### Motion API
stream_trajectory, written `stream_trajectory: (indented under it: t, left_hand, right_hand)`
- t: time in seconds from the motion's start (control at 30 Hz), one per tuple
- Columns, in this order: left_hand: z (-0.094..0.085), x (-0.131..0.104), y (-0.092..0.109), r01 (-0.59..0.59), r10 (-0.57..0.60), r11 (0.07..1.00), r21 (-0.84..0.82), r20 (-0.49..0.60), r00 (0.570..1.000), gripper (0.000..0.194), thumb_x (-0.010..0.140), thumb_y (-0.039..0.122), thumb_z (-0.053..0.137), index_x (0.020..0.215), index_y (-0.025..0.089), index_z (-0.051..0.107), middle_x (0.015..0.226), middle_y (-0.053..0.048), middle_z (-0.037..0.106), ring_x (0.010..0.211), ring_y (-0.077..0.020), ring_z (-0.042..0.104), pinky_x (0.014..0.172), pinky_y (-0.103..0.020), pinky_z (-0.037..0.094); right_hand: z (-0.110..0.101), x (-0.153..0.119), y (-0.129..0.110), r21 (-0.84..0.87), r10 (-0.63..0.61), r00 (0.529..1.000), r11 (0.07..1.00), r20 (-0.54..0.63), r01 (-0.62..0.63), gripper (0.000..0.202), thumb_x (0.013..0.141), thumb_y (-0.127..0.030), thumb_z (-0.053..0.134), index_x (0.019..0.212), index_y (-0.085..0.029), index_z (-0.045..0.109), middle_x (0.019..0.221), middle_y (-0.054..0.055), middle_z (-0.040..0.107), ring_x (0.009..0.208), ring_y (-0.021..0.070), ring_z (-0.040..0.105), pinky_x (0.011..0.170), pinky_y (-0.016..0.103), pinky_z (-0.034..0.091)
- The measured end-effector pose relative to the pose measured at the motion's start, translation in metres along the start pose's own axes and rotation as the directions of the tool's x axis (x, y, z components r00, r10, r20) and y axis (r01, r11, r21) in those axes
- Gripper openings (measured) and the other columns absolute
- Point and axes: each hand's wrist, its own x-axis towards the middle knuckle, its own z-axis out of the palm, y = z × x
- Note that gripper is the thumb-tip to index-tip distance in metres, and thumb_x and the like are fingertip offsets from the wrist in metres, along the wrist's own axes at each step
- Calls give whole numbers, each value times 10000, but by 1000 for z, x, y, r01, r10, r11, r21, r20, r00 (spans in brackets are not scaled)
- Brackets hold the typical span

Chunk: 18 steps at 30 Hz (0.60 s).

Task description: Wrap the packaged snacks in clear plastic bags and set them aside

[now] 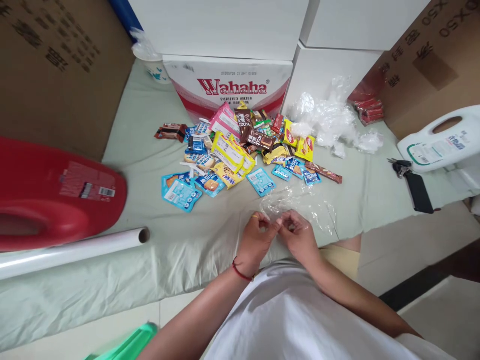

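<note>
My left hand [257, 239], with a red cord on its wrist, pinches the edge of a clear plastic bag [311, 202]. Close beside it, fingertips nearly meeting, my right hand [299, 235] pinches the same edge. The thin bag spreads flat on the green cloth beyond my fingers. Just past it lies a heap of packaged snacks [228, 152] in yellow, blue, pink and brown wrappers. A light blue packet [261, 182] is the snack nearest my hands.
A Wahaha carton [232, 80] stands behind the heap, with crumpled clear bags [326, 120] to its right. At left are a red jug [56, 195] and a white roll [75, 250]. A white bottle [442, 137] and black phone [419, 192] lie at right.
</note>
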Motion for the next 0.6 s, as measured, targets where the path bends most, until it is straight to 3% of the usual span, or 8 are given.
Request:
stream_trajectory:
  t: [0.1, 0.17, 0.33, 0.47, 0.6]
  left_hand:
    - [5, 1, 0, -15, 16, 999, -48, 11, 1000, 279, 790, 457, 740, 837, 204, 632, 886, -62, 712, 886, -226, 675, 807, -333, 526]
    - [6, 1, 2, 56, -51, 988, -146, 35, 998, 222, 831, 424, 675, 860, 203, 671, 922, -73, 734, 891, -230, 685, 784, -328, 529]
    - [-3, 3, 12, 233, -236, 920, -315, 31, 971, 201, 888, 350, 596, 924, 208, 733, 1147, -106, 752, 999, -213, 697, 714, -272, 537]
    - [-15, 9, 21, 302, -330, 858, -414, 7, 944, 180, 911, 335, 584, 876, 182, 672, 1016, -102, 758, 898, -178, 706, 680, -251, 543]
    - [-31, 13, 26, 345, -396, 782, -519, 13, 918, 199, 948, 281, 519, 812, 168, 611, 796, -61, 729, 712, -146, 702, 611, -229, 529]
  right_hand:
    - [7, -4, -3, 1, -34, 999, 999, 19, 34, 100, 889, -318, 633, 881, -219, 635, 762, -21, 606, 682, 141, 527, 640, 275, 425]
    - [11, -5, -4, 72, -11, 999, 997, 37, 8, 106, 875, -315, 652, 922, -221, 643, 794, -15, 630, 711, 147, 558, 661, 277, 455]
    - [8, 1, -9, 344, 207, 978, 916, 37, -207, 266, 748, -409, 794, 871, -217, 657, 773, -19, 613, 644, 129, 491, 518, 251, 395]
    - [-6, 6, -16, 535, 390, 918, 761, 76, -368, 408, 559, -356, 938, 824, -209, 663, 734, -42, 552, 616, 99, 420, 442, 209, 283]
    - [-28, 3, -22, 584, 461, 853, 633, 243, -508, 452, 530, -271, 991, 888, -206, 724, 724, -39, 555, 600, 74, 394, 436, 180, 218]
